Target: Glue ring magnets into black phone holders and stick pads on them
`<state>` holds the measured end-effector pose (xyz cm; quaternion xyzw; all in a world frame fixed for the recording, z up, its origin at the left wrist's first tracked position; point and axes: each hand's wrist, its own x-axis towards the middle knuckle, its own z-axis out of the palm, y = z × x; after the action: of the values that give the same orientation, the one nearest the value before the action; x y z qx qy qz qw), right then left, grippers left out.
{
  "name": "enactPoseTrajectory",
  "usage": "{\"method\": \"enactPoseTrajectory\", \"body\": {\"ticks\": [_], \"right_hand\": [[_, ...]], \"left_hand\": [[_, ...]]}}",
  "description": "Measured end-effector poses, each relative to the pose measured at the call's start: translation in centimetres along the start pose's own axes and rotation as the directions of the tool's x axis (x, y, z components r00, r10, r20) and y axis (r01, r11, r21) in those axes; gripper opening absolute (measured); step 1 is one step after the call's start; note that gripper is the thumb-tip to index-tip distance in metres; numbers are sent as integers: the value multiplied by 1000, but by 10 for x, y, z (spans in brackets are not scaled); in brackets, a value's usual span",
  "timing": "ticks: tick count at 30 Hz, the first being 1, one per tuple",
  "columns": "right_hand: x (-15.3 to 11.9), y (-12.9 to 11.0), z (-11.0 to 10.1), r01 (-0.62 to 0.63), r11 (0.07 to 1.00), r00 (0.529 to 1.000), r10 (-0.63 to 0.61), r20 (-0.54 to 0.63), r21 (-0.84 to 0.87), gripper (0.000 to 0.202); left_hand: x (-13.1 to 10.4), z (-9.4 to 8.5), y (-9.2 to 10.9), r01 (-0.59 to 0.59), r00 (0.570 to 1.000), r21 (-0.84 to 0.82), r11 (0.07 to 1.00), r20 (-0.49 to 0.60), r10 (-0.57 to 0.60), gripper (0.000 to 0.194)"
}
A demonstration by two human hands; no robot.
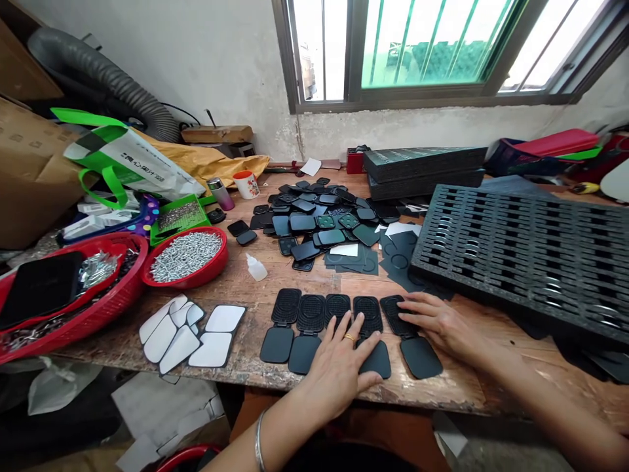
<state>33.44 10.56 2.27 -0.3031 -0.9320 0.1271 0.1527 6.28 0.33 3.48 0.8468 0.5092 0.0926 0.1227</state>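
Observation:
Several black hinged cases (276, 345) lie unfolded in a row along the table's front edge, each with a ridged upper half and a smooth lower half. My left hand (339, 357) rests over the middle of the row, fingers spread, and hides much of the cases under it. At the row's right end, my right hand (435, 321) has its fingers stretched onto the upper half of the last case (421, 358). Left of the row lie white-faced rounded pieces with dark edges (210, 349), some overlapping. Behind it stands a small white dropper bottle (256, 268).
Farther back is a heap of black cases (304, 223) beside dark sheets (400, 255). A slotted black foam tray (515, 255) fills the right side. Red baskets (221, 262) with metal parts, a green tray (204, 219), a cup (246, 187) and a bag (132, 160) stand left.

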Motion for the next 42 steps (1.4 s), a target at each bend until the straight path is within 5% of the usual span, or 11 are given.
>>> {"method": "enactPoseTrajectory", "body": {"ticks": [15,20,23,27,31,37,42], "right_hand": [[1,-29,16,23,956,995,-49,-81,-293,32],[12,-25,9,18,980,996,-36,-86,-196,27],[44,-33,0,-30,999,993,32,-113,12,22],[114,-65,6,-84,962,993,103,-59,261,16],[199,-98,42,-90,885,995,104,-6,458,21],[299,-123,98,-65,853,997,72,6,517,58],[324,-138,109,-52,807,998,28,50,589,20]], "left_hand": [[-3,0,6,26,1000,-45,999,-12,-26,67],[-19,-21,3,29,997,-130,991,-62,-37,72],[-41,-42,-12,112,986,-166,980,-105,-131,69],[-71,-57,-41,310,921,-176,934,-187,-341,41],[-87,-50,-67,393,865,-131,910,-283,-414,31],[-88,-29,-82,420,870,-22,907,-274,-409,44],[-89,-27,-85,412,883,-8,911,-242,-401,48]]}}
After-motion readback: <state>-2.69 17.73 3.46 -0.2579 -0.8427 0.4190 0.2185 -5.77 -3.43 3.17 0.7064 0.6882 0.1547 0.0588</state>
